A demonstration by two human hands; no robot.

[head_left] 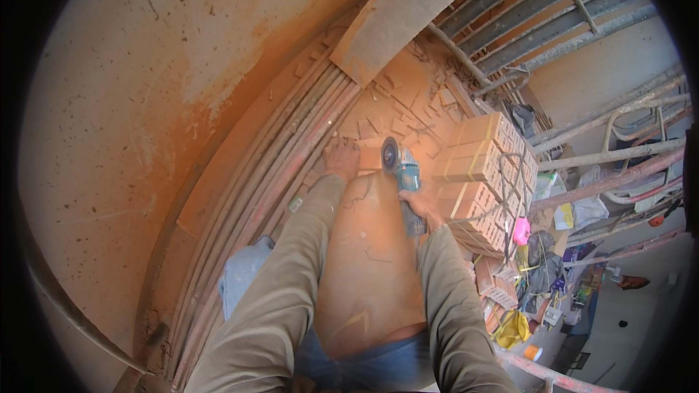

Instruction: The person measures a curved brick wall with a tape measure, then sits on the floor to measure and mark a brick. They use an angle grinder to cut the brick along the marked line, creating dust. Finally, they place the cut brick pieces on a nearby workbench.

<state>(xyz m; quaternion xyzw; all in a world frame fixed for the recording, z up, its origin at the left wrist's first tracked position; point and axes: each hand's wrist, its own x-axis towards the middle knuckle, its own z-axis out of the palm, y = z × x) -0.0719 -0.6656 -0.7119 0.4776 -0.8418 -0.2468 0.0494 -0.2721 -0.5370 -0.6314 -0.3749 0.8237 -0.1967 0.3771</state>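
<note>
My right hand [424,205] is wrapped around the body of a teal and dark angle grinder [409,177]. The grinder's round disc [390,151] faces up and to the left, close to the right end of a terracotta brick [369,159]. At the brick's other end, my left hand [341,157] grips it with the fingers bent over it; the fingertips are partly hidden. From this view I cannot tell whether the disc touches the brick.
Broken brick offcuts [397,113] litter the dusty floor ahead. Strapped hollow bricks [473,156] stand to the right, near metal scaffold frames [619,142]. Long poles [269,182] lie along the left wall, with a grey-blue cloth [244,273] beside my left forearm.
</note>
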